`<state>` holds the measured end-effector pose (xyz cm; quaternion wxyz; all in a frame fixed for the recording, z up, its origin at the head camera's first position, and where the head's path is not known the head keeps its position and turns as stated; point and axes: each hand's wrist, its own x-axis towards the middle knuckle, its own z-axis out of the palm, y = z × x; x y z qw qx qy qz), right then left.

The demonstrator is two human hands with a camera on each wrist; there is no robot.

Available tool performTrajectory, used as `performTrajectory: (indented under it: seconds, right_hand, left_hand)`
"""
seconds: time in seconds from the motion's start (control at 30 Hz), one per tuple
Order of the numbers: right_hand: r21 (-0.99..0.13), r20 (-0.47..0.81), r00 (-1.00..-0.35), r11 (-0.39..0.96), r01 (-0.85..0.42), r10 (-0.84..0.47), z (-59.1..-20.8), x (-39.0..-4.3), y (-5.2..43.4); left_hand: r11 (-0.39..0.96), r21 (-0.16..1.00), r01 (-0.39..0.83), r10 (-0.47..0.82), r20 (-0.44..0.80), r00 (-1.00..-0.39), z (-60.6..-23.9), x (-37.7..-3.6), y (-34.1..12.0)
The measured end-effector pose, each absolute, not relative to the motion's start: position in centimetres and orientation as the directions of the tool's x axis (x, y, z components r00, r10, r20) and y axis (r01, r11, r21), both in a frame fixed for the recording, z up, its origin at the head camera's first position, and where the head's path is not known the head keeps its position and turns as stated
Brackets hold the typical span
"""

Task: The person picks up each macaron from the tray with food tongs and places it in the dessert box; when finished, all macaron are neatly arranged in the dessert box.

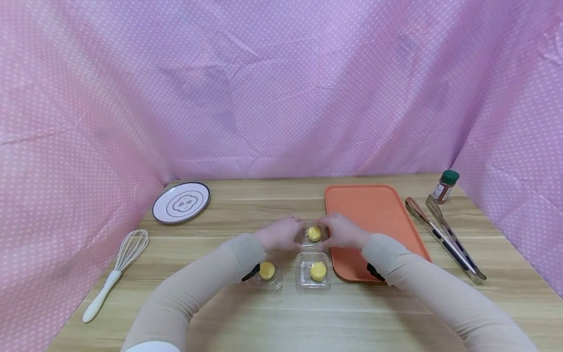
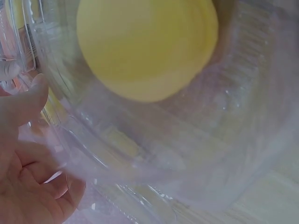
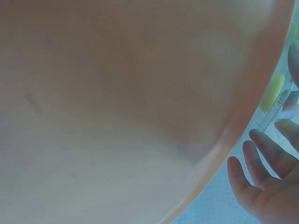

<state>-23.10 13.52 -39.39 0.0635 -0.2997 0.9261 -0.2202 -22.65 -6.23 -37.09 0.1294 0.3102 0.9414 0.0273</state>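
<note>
At the back of a group of clear plastic boxes, my left hand (image 1: 283, 233) and right hand (image 1: 343, 231) grip one clear plastic box (image 1: 306, 240) from opposite sides. A round yellow cake (image 1: 314, 233) sits in it. My left thumb (image 2: 35, 95) lies at the box's edge, with the fingers bent below it. The right fingers (image 3: 254, 161) are slightly bent, fingertips at the box's side. A second box (image 1: 301, 278) with a yellow cake (image 1: 318, 271) stands in front. Under my left wrist is a third box (image 1: 276, 284), partly hidden, its yellow cake (image 2: 147, 51) large in the left wrist view.
An orange tray (image 1: 369, 205) lies under my right hand and forearm. Tongs (image 1: 444, 242), a slotted turner (image 1: 440, 215) and a green-capped jar (image 1: 445, 187) are at the right. At the left are a white plate (image 1: 164, 205) and a whisk (image 1: 107, 286). Pink dotted cloth (image 1: 281, 98) hangs behind.
</note>
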Motion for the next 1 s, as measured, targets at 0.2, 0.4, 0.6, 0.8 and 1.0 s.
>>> performTrajectory:
  seconds: [0.2,0.4,0.6,0.8,1.0]
  right_hand:
    - [-0.436,0.036,-0.817,0.727,-0.531,-0.575,-39.53,-23.04,13.50]
    - [-0.455,0.027,-0.826,0.729,-0.512,-0.564,-39.23,-22.63,13.18]
    - [-0.447,0.022,-0.837,0.743,-0.497,-0.546,-39.06,-22.49,13.08]
    - [-0.447,0.005,-0.843,0.753,-0.483,-0.537,-39.13,-22.44,12.99]
    - [-0.410,-0.016,-0.838,0.768,-0.492,-0.545,-38.90,-22.27,12.88]
  left_hand:
    - [0.802,0.149,0.578,0.597,-0.219,-0.772,-37.09,-22.67,-6.25]
    - [0.797,0.161,0.583,0.604,-0.219,-0.766,-36.96,-22.61,-6.36]
    - [0.790,0.159,0.592,0.613,-0.222,-0.758,-36.95,-22.77,-6.33]
    - [0.800,0.148,0.582,0.600,-0.246,-0.762,-37.03,-22.89,-6.27]
    - [0.806,0.140,0.575,0.590,-0.274,-0.760,-36.82,-22.77,-6.53]
